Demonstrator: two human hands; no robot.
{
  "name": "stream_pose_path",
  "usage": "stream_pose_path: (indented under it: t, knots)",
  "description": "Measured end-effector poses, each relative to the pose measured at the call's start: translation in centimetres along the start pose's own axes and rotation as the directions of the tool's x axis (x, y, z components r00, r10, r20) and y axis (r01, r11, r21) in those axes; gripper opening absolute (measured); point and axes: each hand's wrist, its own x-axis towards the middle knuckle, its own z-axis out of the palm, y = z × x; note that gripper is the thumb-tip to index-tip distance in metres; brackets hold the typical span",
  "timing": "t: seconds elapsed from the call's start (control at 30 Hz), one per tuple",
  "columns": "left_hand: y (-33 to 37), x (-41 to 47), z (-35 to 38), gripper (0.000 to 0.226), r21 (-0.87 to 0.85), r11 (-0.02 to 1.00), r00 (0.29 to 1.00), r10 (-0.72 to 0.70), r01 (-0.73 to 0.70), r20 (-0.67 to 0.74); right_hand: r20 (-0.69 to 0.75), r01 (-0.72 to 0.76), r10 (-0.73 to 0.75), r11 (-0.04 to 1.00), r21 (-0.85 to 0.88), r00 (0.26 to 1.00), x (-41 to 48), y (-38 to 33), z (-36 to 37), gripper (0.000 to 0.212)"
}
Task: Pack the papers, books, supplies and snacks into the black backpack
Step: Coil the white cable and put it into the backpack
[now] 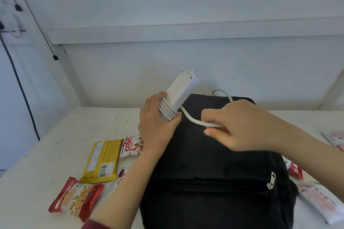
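Fingers [212, 115] of right hand [240, 128] around cord [188, 117]

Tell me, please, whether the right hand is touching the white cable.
Touching. The head view shows the right hand pinching the cable, which runs to the power strip held by the left hand.

Scuffed white table [55, 135], black backpack [214, 163], snack packets [102, 160]
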Motion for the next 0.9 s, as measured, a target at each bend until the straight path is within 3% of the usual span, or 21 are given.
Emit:
stream_pose_path:
  t: [0.17,0.33,0.53,0.63,0.73,0.83,0.9]
  knots:
    - [0.2,-0.6,2.3,0.060,0.123,0.992,0.998,-0.023,0.015,0.065,0.072,0.018,-0.022,0.998,0.061,0.997,-1.5,-0.8,-0.9,0.010]
    - [0.3,-0.7,3.2,0.058,0.178,0.981,0.993,-0.087,0.071,0.081,0.038,0.063,-0.065,0.997,0.048,0.997,-2.8,-1.4,-1.1,0.014]
    - [0.1,-0.9,2.7,0.062,0.204,0.977,0.992,0.030,-0.055,0.123,0.020,0.077,-0.081,0.981,0.177,0.996,-2.4,-1.5,-2.4,0.018]
    - [0.3,-1.0,2.6,0.067,0.175,0.978,0.989,0.094,-0.113,0.111,0.074,0.085,-0.097,0.985,0.153,0.993,-2.0,-1.9,-3.5,0.024]
    - [0.3,-1.0,2.6,0.061,0.147,0.980,0.989,0.119,-0.132,0.090,-0.041,0.154,-0.150,0.978,0.143,0.988,-1.3,-1.5,-4.1,0.019]
    - [0.3,-1.3,2.3,0.057,0.122,0.976,0.982,0.176,-0.183,0.061,-0.167,0.103,-0.077,0.983,0.153,0.983,-0.4,0.3,-5.1,0.027]
    - [0.6,-1.8,1.9,0.066,0.087,0.965,0.966,0.240,-0.249,0.101,-0.228,0.063,-0.025,0.985,0.164,0.973,0.5,1.6,-5.9,0.030]
